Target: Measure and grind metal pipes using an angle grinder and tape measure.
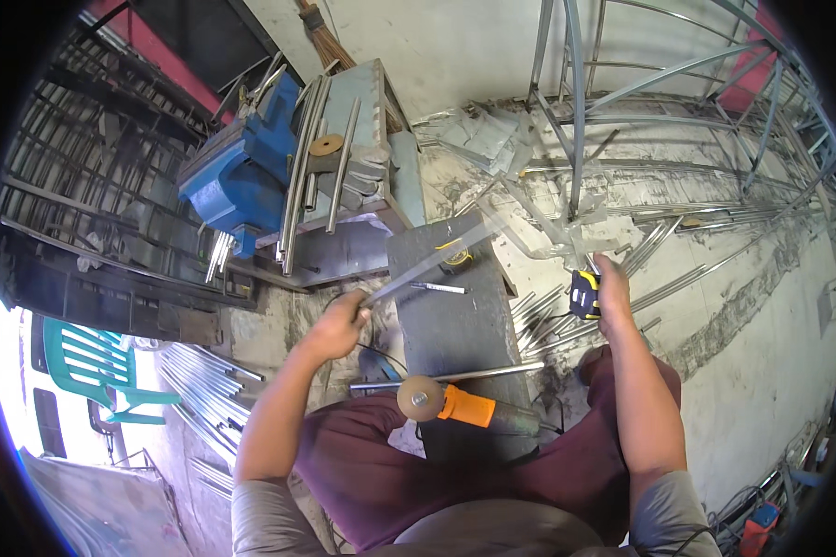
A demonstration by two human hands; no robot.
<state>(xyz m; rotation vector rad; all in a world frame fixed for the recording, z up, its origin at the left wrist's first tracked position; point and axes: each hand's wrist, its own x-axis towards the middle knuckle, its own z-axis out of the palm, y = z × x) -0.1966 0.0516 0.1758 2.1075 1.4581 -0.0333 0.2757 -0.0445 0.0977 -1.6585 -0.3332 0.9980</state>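
Note:
My left hand (340, 327) is closed round the near end of a thin grey metal strip (427, 269). The strip slants up and away to the right over a dark bench (437, 330), and its far end is blurred. A black-and-yellow tape measure (583, 295) is gripped in my right hand (611, 290), held out to the right of the bench. Another tape measure (454, 259) lies on the bench, partly behind the strip. Beside it rests a white pen or marker (438, 289). Nearer to me lie a metal tube (492, 371) and an orange-bodied angle grinder (469, 407) with a round disc (421, 398).
A blue bench vise (237, 176) and several long tubes (305, 176) stand at the far left. More tubes lie on the floor left (195, 385) and right (659, 292). A welded metal frame (576, 121) rises at the far right. A green chair (93, 367) is at the left.

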